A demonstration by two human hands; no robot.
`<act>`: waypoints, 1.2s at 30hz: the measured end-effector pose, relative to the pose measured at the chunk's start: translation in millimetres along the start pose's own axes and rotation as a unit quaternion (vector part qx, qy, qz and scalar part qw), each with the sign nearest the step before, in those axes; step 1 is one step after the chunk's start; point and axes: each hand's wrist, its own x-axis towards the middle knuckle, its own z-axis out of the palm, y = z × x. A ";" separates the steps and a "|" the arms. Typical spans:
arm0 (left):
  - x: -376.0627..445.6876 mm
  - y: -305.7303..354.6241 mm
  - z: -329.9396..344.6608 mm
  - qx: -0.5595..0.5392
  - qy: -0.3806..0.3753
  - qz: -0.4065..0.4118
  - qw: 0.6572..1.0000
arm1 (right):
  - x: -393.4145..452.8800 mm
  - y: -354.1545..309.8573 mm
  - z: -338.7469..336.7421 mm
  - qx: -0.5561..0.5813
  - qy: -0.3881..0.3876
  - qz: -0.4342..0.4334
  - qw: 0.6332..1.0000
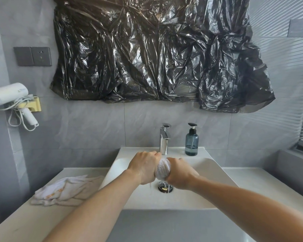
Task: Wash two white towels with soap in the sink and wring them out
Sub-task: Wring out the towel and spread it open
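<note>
Over the white sink (206, 173) both my hands grip one bunched white towel (163, 169). My left hand (144, 167) holds its left end and my right hand (179, 172) holds its right end, fingers curled round it. Thin streams of water drip from the towel toward the metal drain (165, 188). A second white towel (66, 190) with orange marks lies crumpled on the counter left of the sink. A blue soap pump bottle (191, 141) stands at the back of the sink, right of the chrome faucet (164, 138).
A pale counter (262, 182) runs on both sides of the sink. A white hair dryer (9, 100) hangs in a wall holder at the left, below a grey socket plate (32, 56). Black plastic sheeting (156, 53) covers the wall above.
</note>
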 end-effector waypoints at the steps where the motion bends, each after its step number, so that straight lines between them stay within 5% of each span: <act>1: 1.0 0.9 1.7 -0.001 0.002 -0.002 1.000 | 0.3 1.3 1.0 -0.008 0.001 0.005 1.000; 11: -3.6 -5.6 1.6 -0.066 0.032 -0.012 0.997 | 2.9 -1.3 -18.9 -0.021 -0.031 -0.028 0.999; 36: -12.0 22.8 -1.4 -0.128 -0.083 -0.104 0.983 | -3.5 22.1 -3.2 -0.182 0.003 -0.082 0.980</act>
